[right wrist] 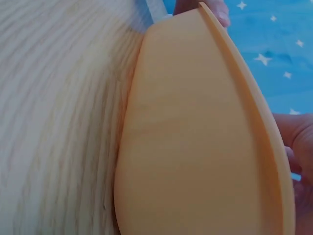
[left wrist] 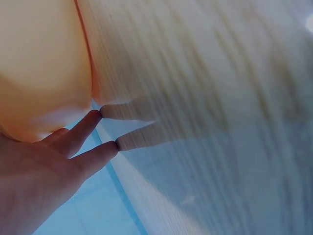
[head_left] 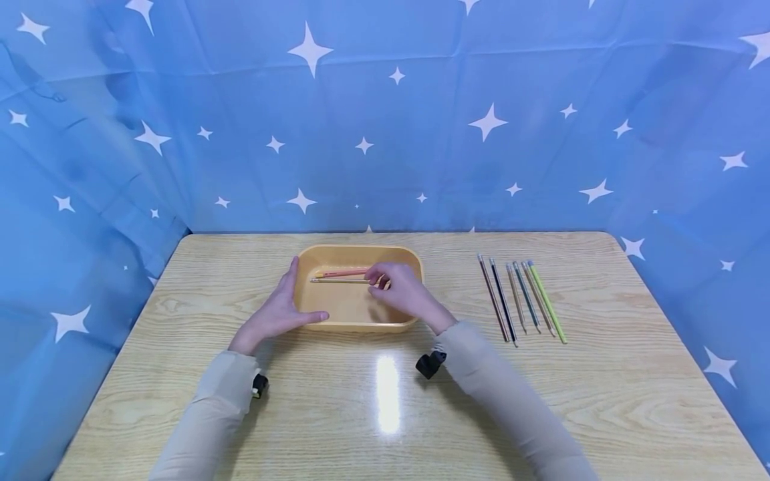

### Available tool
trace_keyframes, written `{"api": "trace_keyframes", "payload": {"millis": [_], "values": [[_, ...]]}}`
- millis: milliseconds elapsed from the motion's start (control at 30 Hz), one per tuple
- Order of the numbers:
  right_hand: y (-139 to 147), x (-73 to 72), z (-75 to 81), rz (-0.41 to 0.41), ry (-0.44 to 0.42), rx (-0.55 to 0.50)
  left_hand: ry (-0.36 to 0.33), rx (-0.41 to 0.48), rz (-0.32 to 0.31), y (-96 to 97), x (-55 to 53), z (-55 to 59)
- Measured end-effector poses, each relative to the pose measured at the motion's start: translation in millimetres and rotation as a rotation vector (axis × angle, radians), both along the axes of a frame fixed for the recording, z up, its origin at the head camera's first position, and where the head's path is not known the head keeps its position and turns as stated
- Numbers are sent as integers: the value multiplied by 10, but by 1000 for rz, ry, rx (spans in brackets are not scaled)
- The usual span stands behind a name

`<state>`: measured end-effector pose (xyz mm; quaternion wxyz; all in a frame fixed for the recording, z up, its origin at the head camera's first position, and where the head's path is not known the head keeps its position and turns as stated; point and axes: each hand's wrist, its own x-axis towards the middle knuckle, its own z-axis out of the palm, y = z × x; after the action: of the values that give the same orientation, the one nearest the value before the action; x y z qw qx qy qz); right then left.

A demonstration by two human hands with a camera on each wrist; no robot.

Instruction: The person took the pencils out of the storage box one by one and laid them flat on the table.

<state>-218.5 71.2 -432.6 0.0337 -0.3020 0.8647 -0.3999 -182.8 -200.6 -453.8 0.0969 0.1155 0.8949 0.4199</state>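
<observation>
A shallow tan tray rests on the table. My left hand steadies its left front corner, with straight fingers along the left side and the thumb at the front rim. In the left wrist view, those fingers lie against the outside of the tray. Inside are a red pencil with a yellow end and a thin brown pencil, roughly parallel. Over their right ends hovers my right hand, fingers loosely bent and thumb apart from them. It hides those pencil ends. The right wrist view mostly shows the tray's outer wall.
To the right of the tray lies a slanted row of several pencils, including a dark one and a lime green one. A blue cloth with white stars hangs behind the wooden table.
</observation>
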Motion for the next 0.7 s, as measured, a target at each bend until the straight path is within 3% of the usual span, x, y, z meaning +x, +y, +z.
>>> {"api": "trace_keyframes", "payload": {"millis": [333, 700], "values": [[-207, -42, 16, 5, -97, 55, 22, 60, -19, 0, -17, -22], [-349, -163, -21, -2, -96, 61, 20, 70, -36, 1, -23, -4]]}}
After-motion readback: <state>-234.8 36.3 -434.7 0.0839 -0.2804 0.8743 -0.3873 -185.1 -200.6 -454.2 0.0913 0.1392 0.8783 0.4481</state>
